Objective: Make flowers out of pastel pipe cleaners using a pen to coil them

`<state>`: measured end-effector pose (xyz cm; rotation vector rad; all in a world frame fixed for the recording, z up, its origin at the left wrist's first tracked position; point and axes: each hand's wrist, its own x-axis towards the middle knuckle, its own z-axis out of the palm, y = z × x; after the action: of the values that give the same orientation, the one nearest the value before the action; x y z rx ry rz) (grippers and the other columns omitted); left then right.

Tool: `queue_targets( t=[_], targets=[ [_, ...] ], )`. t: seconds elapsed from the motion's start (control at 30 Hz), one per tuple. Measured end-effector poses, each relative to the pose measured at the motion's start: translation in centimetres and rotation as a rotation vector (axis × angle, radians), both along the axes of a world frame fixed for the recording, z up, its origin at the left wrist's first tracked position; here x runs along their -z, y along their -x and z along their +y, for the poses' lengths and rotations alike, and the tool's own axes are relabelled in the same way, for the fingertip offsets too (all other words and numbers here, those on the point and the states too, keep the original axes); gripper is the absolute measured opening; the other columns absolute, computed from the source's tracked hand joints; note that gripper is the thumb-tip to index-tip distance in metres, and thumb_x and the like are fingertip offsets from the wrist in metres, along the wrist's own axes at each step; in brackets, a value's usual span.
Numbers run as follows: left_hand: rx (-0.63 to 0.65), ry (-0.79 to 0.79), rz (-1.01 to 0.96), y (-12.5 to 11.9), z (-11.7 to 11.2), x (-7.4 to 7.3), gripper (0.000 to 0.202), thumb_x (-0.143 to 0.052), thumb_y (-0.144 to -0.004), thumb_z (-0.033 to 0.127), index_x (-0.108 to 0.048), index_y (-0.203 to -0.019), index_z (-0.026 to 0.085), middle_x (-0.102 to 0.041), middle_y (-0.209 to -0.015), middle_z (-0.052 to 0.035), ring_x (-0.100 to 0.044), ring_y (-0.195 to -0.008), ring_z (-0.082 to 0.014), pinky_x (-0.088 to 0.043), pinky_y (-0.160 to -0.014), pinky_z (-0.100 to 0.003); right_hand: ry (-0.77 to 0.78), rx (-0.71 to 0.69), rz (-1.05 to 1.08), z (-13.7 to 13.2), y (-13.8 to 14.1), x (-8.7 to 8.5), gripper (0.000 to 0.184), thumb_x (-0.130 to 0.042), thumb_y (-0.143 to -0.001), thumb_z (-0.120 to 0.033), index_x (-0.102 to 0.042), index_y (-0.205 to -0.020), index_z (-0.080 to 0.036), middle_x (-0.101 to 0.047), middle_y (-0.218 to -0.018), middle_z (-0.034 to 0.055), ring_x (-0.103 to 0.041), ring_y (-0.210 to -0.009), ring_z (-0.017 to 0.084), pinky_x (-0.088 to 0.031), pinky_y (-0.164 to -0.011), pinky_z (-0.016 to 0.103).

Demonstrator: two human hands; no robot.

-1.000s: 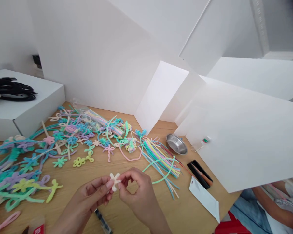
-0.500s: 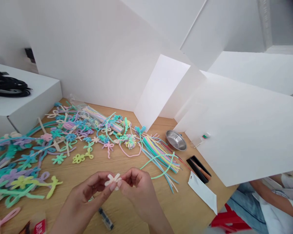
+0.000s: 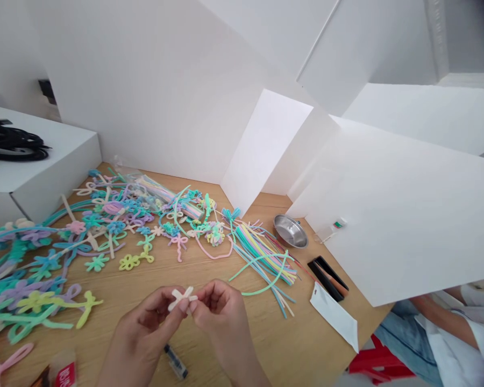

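Observation:
Between my two hands is a small white pipe-cleaner flower with several petals. My left hand pinches it from the left between thumb and fingers. From the right, my right hand grips its edge with thumb and forefinger. Both hands are just above the wooden table. Under them lies a dark pen, partly hidden by my left hand. Beyond my right hand, a bundle of straight pastel pipe cleaners is spread on the table.
Many finished pipe-cleaner flowers cover the left side. A metal bowl, a black-and-orange tool and a white packet lie to the right. White panels stand behind. Another person's arm shows at far right.
Both hands have shifted slightly left with the white flower, and the flower has turned a little. The other things stay where they were.

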<state>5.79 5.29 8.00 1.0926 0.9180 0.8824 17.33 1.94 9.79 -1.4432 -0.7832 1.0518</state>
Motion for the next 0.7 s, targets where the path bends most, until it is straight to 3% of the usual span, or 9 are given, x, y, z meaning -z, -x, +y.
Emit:
queue_targets(
  t=[0.13, 0.33, 0.53, 0.7],
  targets=[
    [0.077, 0.071, -0.042, -0.1, 0.2, -0.3, 0.022, -0.071, -0.070, 0.046, -0.066, -0.073, 0.024, -0.063, -0.071, 0.0026, -0.056, -0.076, -0.0206, -0.046, -0.073, -0.024, -0.017, 0.004, 0.066, -0.6, -0.2, -0.3, 0.010, -0.066, -0.065, -0.021, -0.057, -0.064, -0.017, -0.057, -0.060, -0.0021, -0.050, -0.057, 0.012, -0.039, -0.055, 0.023],
    [0.127, 0.053, -0.009, 0.4, 0.3, -1.0, 0.013, -0.071, -0.073, 0.038, -0.066, -0.072, 0.025, -0.063, -0.070, 0.0039, -0.057, -0.077, -0.0200, -0.045, -0.073, -0.024, -0.065, -0.104, -0.161, -1.3, -1.1, -1.2, 0.006, -0.063, -0.074, -0.019, -0.062, -0.071, -0.015, -0.059, -0.066, -0.0007, -0.050, -0.065, 0.013, -0.040, -0.064, 0.025],
    [0.228, -0.059, -0.012, 0.4, 0.1, -1.2, 0.011, -0.063, -0.081, 0.038, -0.067, -0.085, 0.028, -0.068, -0.082, 0.0021, -0.060, -0.087, -0.0214, -0.046, -0.079, -0.025, -0.029, -0.038, 0.181, -0.7, -1.3, -1.1, 0.007, -0.063, -0.066, -0.019, -0.060, -0.061, -0.015, -0.055, -0.056, -0.0032, -0.044, -0.053, 0.009, -0.034, -0.054, 0.021],
    [0.203, -0.114, 0.054, 0.6, -0.3, -1.5, 0.010, -0.064, -0.081, 0.038, -0.066, -0.085, 0.028, -0.068, -0.082, 0.0019, -0.061, -0.083, -0.0211, -0.046, -0.076, -0.025, -0.034, 0.005, 0.275, -0.7, -0.9, -0.6, 0.010, -0.059, -0.067, -0.018, -0.058, -0.057, -0.015, -0.048, -0.050, -0.0060, -0.034, -0.047, 0.006, -0.027, -0.048, 0.019]
  ],
)
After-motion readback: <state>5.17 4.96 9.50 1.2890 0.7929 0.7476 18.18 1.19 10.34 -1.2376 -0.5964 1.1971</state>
